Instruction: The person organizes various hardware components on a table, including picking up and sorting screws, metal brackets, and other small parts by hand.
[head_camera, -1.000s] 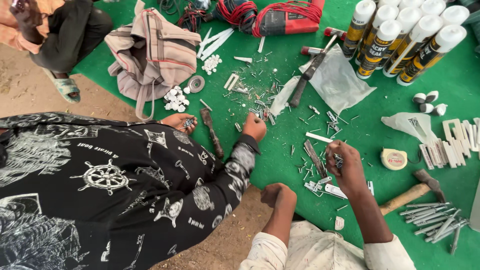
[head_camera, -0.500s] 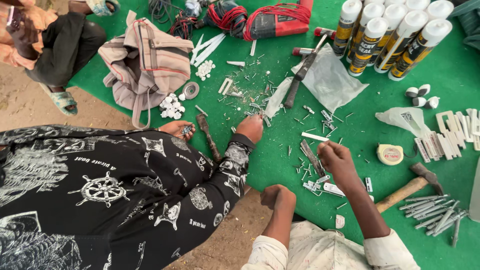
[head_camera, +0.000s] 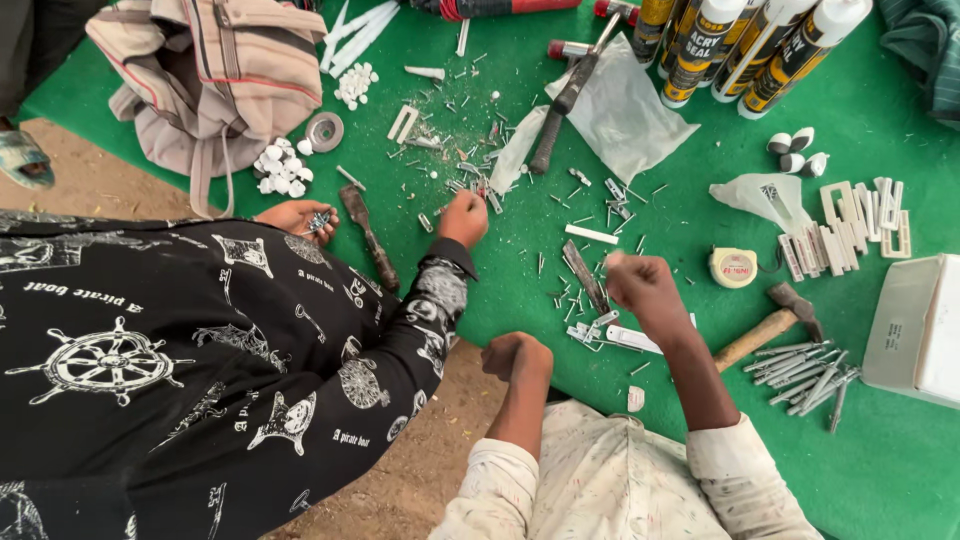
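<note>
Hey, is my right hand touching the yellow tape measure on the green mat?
Apart. The head view shows the right hand closed in a fist over the scattered screws, with a strip of bare green mat between it and the yellow tape measure.

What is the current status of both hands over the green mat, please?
Left hand fisted at mat edge. Right hand closed above scattered small metal screws. Co-worker's hand sorting nearby.

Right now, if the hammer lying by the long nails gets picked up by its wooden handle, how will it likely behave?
The hammer looks stiff and probably head-heavy: a dark metal head on a slim wooden handle, so it may dip at the head end. It lies flat on the green mat, so rolling seems unlikely. The nails beside it could scatter if brushed.
</note>
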